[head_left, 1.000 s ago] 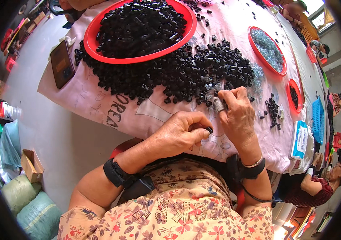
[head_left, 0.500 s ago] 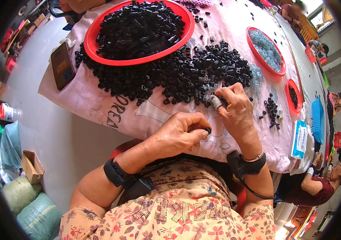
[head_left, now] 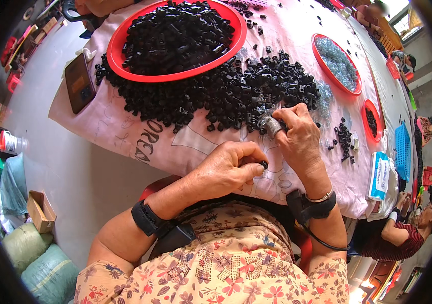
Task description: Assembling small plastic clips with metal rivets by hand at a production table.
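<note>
Close to the table's near edge, my left hand (head_left: 236,164) pinches a small black plastic piece (head_left: 264,164) between thumb and forefinger. My right hand (head_left: 299,134) reaches to the near rim of a heap of small black plastic pieces (head_left: 216,96). Its fingers are curled and pressed together by some small clear or silvery bits (head_left: 264,114); whatever they grip is too small to make out. A grey wrapping (head_left: 273,125) covers one of its fingers. Above the heap sits a red basin (head_left: 241,38) full of shiny black parts.
A red tray (head_left: 359,88) of clear bluish bits lies to the right, near a smaller red tray (head_left: 378,129) of dark pieces. Loose black pieces (head_left: 345,142), a tissue pack (head_left: 379,176) and a blue basket (head_left: 403,152) follow. At left rests a phone (head_left: 79,83). A co-worker (head_left: 403,228) sits at right.
My right hand has shifted very slightly up and left at the heap's rim. My left hand keeps its pinch on the black piece, almost still.
</note>
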### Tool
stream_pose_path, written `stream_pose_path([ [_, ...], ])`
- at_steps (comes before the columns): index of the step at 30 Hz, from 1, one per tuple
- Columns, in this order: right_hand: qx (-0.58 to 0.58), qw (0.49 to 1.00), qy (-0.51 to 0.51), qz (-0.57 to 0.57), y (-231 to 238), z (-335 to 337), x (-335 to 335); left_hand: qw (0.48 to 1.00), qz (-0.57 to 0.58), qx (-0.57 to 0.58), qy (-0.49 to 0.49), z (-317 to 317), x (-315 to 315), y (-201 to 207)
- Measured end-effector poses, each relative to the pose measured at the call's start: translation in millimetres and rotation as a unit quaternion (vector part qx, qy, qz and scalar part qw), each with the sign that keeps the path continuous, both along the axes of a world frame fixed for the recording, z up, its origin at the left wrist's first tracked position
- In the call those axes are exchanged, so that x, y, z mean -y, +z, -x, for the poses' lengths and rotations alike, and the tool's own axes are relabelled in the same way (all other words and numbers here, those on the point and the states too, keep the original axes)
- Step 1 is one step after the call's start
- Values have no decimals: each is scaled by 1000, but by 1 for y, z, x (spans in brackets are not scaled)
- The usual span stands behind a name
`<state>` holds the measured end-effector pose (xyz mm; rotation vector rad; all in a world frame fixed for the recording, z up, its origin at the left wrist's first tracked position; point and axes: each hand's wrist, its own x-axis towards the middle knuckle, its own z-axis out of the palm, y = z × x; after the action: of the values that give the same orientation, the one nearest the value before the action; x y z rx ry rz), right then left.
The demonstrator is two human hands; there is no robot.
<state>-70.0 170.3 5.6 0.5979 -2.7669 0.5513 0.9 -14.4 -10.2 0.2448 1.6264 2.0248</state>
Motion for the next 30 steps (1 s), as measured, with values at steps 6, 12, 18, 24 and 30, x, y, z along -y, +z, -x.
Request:
stream_pose_path([
  [6,-30,999,17,7,2,-5,-5,1000,7,16,-5,0,0,3],
  [12,-11,998,24,56,18,-49,-17,1000,-7,-3,6,-1,1,-2],
  [18,27,998,11,62,6,-81,-26,1000,5,15,10,-2,-1,5],
  [24,45,996,-16,78,-2,-84,-35,999,-8,37,26,-1,1,7],
  [30,70,993,-42,82,0,-87,-34,999,-1,38,21,0,2,8],
])
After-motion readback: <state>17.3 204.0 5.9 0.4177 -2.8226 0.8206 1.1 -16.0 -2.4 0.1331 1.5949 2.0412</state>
